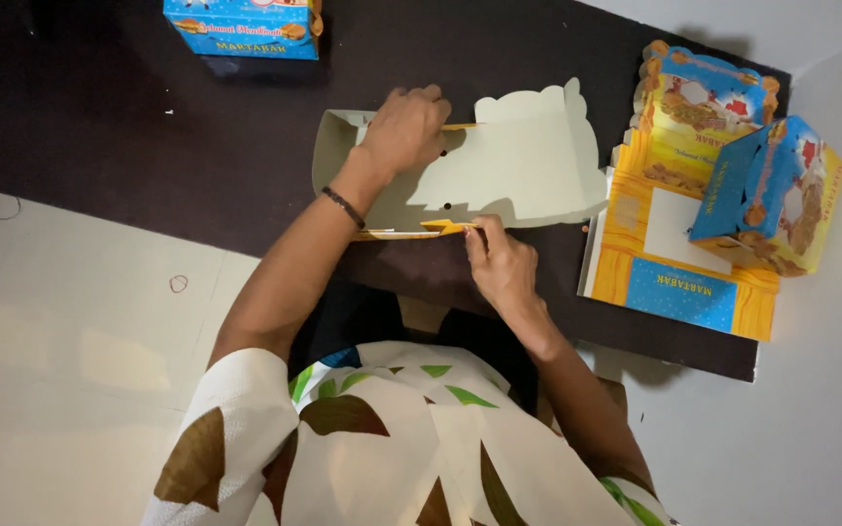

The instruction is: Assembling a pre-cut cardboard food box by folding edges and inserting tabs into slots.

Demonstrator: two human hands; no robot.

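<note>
A flat unfolded cardboard box blank [518, 161], plain cream side up, lies on a dark mat [148, 146]. My left hand [403, 129] presses down on the blank's far left part, fingers curled over a yellow flap edge. My right hand [501, 265] pinches a yellow flap [440, 227] at the blank's near edge. A dark bracelet [343, 206] sits on my left wrist.
A stack of flat blue-and-yellow printed box blanks [669, 263] lies at the right, with a folded blue-and-yellow box [767, 195] resting on it. Another assembled blue box [244, 27] stands at the mat's far edge. White floor [70, 351] surrounds the mat.
</note>
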